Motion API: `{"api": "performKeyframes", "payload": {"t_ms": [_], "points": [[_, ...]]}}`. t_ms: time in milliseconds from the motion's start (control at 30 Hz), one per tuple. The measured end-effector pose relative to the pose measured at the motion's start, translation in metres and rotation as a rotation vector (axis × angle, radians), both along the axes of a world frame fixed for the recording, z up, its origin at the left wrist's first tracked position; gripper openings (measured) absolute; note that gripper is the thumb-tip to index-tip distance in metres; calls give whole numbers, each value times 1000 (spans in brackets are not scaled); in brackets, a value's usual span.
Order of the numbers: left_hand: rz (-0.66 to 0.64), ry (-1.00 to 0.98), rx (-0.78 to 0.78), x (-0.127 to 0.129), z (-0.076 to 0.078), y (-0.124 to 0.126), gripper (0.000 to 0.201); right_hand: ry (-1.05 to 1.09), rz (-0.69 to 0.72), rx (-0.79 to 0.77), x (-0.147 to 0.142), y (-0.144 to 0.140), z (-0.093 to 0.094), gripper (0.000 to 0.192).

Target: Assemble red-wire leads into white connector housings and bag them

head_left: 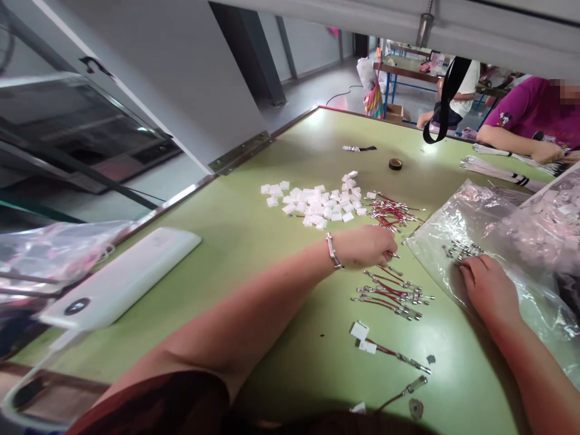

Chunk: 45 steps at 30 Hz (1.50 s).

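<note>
My left hand (374, 246), with a bracelet at the wrist, is closed in a pinch at a short red wire, whose metal end pokes out by the fingertips. Just beyond it lies a heap of red wires (390, 212) with metal terminals. Nearer to me is a row of red wires (392, 293) with metal and glass-like ends. My right hand (490, 287) rests over a clear plastic bag (437, 232), its fingers drawn together at a cluster of small metal parts (462, 249); what they grip is hidden.
White plastic housings (319, 202) are heaped mid-table. A wire with white housings (367, 345) lies in front. Black tape (395, 164) sits farther back. A white device (122, 275) is at the left edge. Across the table, a person in a purple shirt (528, 115) handles bundled white cables (498, 169).
</note>
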<state>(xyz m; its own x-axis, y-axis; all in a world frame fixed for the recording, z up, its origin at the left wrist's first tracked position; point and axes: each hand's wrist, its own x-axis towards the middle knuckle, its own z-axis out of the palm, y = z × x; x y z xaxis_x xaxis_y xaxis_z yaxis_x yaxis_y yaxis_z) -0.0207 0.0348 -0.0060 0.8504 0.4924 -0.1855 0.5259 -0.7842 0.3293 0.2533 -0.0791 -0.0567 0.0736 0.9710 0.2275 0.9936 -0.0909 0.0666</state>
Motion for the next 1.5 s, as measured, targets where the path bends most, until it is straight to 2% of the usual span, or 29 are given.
{"api": "performKeyframes", "payload": {"t_ms": [167,267,367,500,633,700,833,1000,1133,1200,1300,1400,1500], "points": [[0,-122,-38,7,7,-8,11,68,45,-32,-3,2,0,23],[-6,-149,-52,16,4,-18,11,72,39,-51,-8,2,4,24],[-9,-84,-54,23,-3,-28,12,97,10,-22,-13,-1,9,25],[-143,12,-96,22,-1,-35,12,242,-8,107,-17,-10,15,24],[-251,13,-259,19,6,-34,19,425,125,107,-25,-17,16,23],[-185,-95,-370,18,8,-30,22,556,136,63,-31,-19,16,22],[114,-341,-563,22,6,-27,29,786,126,27,-46,-24,17,23],[157,-470,-652,31,-7,-35,28,887,163,81,-59,-28,16,22],[174,-503,-697,34,-15,-39,28,819,247,123,-59,-27,15,20],[145,-493,-640,33,-15,-39,28,754,318,144,-57,-26,16,19],[37,-457,-360,32,-12,-40,30,717,355,94,-55,-26,19,21],[-98,-301,-37,32,-9,-46,25,761,305,-51,-58,-28,19,24],[-175,-170,101,34,-9,-49,23,832,237,-158,-64,-28,16,28]]}}
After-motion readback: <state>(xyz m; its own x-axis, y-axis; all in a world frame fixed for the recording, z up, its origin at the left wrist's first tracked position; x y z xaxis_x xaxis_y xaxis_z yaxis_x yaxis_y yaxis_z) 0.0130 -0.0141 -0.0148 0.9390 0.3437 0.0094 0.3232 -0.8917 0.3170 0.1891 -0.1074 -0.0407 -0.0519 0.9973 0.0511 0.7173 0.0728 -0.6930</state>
